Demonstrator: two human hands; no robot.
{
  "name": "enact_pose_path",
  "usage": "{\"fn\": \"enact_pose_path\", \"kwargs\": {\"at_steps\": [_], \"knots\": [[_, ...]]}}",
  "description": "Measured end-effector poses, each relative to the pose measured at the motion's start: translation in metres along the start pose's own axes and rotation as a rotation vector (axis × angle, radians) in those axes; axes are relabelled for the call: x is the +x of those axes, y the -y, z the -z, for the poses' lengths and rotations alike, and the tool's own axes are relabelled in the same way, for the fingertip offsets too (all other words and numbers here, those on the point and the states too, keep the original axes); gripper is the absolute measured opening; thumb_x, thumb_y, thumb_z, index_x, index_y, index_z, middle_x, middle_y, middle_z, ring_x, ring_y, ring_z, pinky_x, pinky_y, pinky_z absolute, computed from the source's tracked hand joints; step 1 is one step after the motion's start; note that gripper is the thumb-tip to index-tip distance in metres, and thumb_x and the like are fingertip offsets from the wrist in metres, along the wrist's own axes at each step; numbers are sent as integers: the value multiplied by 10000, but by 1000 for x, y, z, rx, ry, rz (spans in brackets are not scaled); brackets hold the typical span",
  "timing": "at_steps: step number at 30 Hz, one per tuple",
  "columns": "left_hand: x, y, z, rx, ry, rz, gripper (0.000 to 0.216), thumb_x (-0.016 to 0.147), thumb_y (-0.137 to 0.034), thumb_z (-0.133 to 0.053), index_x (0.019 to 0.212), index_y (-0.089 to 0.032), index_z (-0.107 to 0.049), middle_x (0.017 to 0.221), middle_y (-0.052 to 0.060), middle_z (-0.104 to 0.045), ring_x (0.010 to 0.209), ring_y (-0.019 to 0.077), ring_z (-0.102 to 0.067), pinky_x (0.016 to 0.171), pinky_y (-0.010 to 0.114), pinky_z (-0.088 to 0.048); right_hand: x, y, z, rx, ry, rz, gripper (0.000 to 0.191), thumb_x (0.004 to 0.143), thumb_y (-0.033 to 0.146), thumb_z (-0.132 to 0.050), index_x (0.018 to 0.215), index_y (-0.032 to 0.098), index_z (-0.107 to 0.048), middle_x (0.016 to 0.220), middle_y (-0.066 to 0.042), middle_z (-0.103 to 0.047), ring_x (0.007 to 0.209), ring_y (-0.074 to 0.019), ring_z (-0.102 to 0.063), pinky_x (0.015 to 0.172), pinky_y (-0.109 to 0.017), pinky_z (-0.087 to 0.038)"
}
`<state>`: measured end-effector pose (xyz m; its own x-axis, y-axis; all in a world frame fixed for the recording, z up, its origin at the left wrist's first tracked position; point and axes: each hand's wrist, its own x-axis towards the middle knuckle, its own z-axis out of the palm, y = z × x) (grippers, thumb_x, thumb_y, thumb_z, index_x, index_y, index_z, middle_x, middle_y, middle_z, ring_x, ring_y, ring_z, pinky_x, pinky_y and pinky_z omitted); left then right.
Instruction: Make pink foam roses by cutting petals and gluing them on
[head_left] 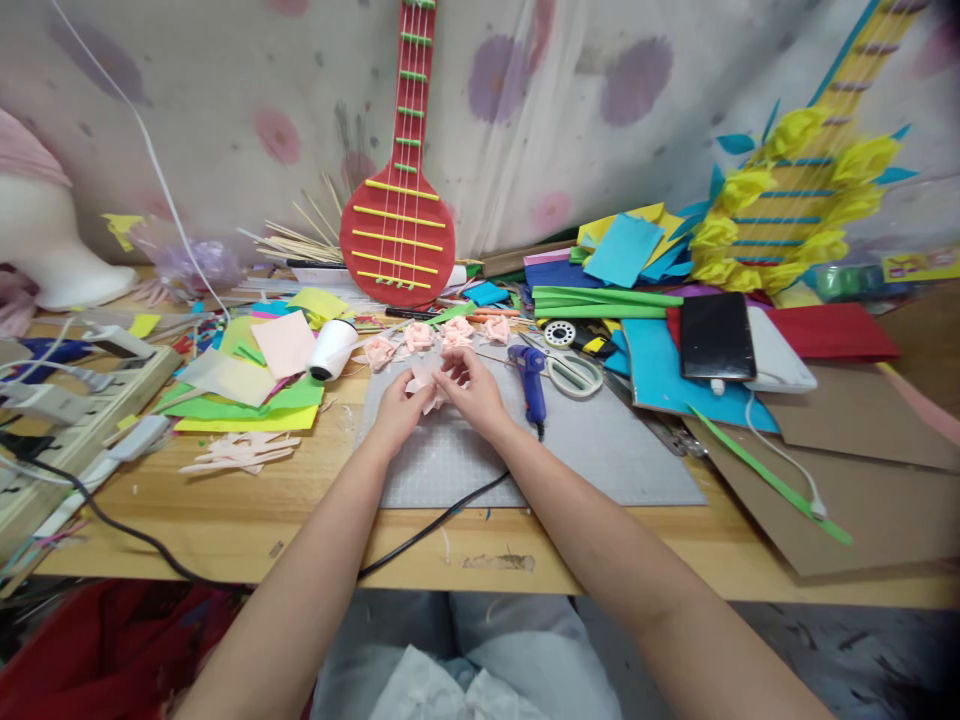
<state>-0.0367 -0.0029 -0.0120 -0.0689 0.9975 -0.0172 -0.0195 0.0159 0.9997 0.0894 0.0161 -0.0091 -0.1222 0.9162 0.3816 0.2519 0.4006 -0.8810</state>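
Both hands meet over a grey cutting mat (570,450) at the table's middle. My left hand (397,410) and my right hand (474,392) pinch a small pink paper flower (427,382) between their fingertips. Just beyond, several finished pink paper flowers (439,337) lie in a row at the mat's far edge. A blue glue gun (531,378) lies on the mat right beside my right hand, its black cord running off the table's front edge.
Scissors (574,372) and a tape measure lie right of the glue gun. A phone (716,335) rests on coloured foam sheets. Pink paper cut-outs (244,452), a white roll (332,347), paper sheets and a power strip (82,400) crowd the left. A red craft guitar (397,220) leans behind.
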Motion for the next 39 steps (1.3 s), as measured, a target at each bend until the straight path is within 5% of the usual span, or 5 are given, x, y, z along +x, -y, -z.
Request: {"fn": "enact_pose_path", "kwargs": {"at_steps": [17, 28, 35, 39], "knots": [[3, 3, -1, -65, -61, -36, 372, 627, -345, -643, 940, -145, -611, 865, 35, -656, 707, 139, -582, 649, 258, -462, -3, -1, -1, -74, 12, 10, 312, 714, 251, -551, 1015, 187, -500, 916, -41, -560, 770, -140, -504, 670, -274, -434], [17, 6, 9, -345, -227, -114, 395, 582, -266, -668, 954, -176, -572, 926, 32, -613, 761, 125, -580, 672, 237, -459, 0, -11, 8, -32, -208, -63, 154, 771, 186, -392, 914, 216, -438, 867, -25, -545, 812, -145, -530, 777, -290, -420], [29, 14, 10, -199, -383, -141, 314, 580, -260, -641, 865, -157, -558, 849, 27, -597, 753, 124, -556, 683, 236, -432, 2, -6, 22, -246, -131, -127, 130, 777, 204, -358, 884, 217, -429, 776, -10, -532, 701, -158, -519, 663, -285, -383], [34, 19, 10, 100, -459, -87, 372, 597, -272, -634, 941, -161, -545, 862, 42, -593, 728, 145, -550, 720, 289, -441, 1, 4, 30, -338, -76, -164, 145, 774, 237, -416, 902, 224, -482, 626, 29, -506, 578, -148, -493, 580, -264, -343]]}}
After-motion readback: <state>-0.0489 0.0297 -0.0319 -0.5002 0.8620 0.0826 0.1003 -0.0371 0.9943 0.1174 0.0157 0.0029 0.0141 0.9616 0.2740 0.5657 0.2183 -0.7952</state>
